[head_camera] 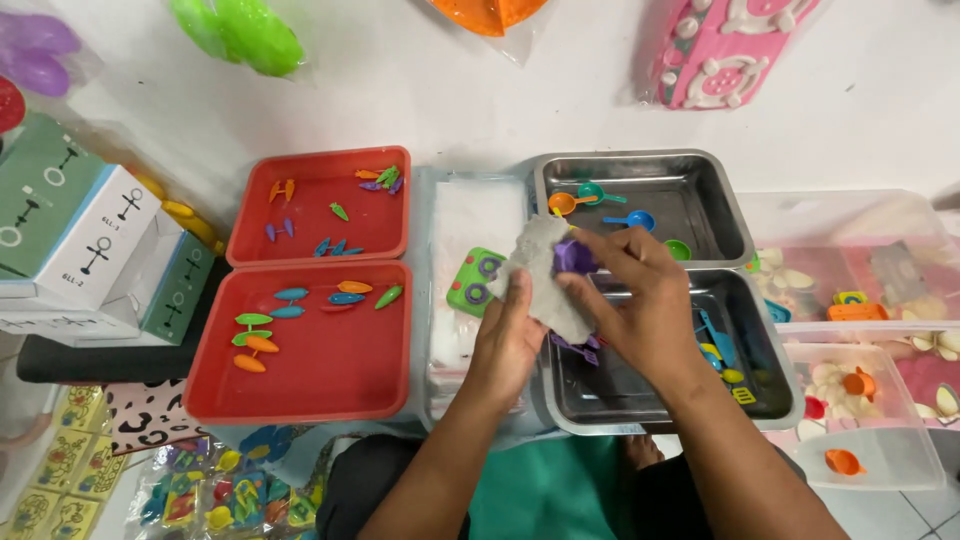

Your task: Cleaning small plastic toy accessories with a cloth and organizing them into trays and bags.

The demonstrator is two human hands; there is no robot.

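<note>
Floor: a white floor (pixel 420 90) holds trays, boxes and bagged toys, seen from above.
Far left: green and white cardboard boxes (pixel 80 240) lie stacked, with bags of small bright toys (pixel 200 495) below them.
Top edge: a green plastic toy (pixel 245 32), an orange one (pixel 490 12) and a pink toy in a bag (pixel 725 50) lie along the top.
Upper red tray (pixel 310 250): it holds small orange, blue, green and purple toy bits, spread apart.
Lower red tray (pixel 300 380): it sits just below the first one, with green, orange and blue leaf-shaped bits near its left side.
Middle: a clear box of plastic bags (pixel 470 215) stands between the red trays and the metal ones, and a green robot-face toy (pixel 473 280) lies on it.
Left hand (pixel 505 340): it is closed on the lower edge of a grey cloth (pixel 540 270), held above the trays.
Purple toy piece (pixel 573 256): it lies against the cloth, pinched there.
Right hand (pixel 630 300): its fingers are closed on the purple toy piece and press it to the cloth.
Upper metal tray (pixel 690 185): it holds small orange, teal, blue and green spoons.
Lower metal tray (pixel 770 400): it lies under the hands, with purple bits and blue and yellow bits inside.
Far right: clear plastic bins (pixel 880 440) hold white, orange and pink toy parts.
</note>
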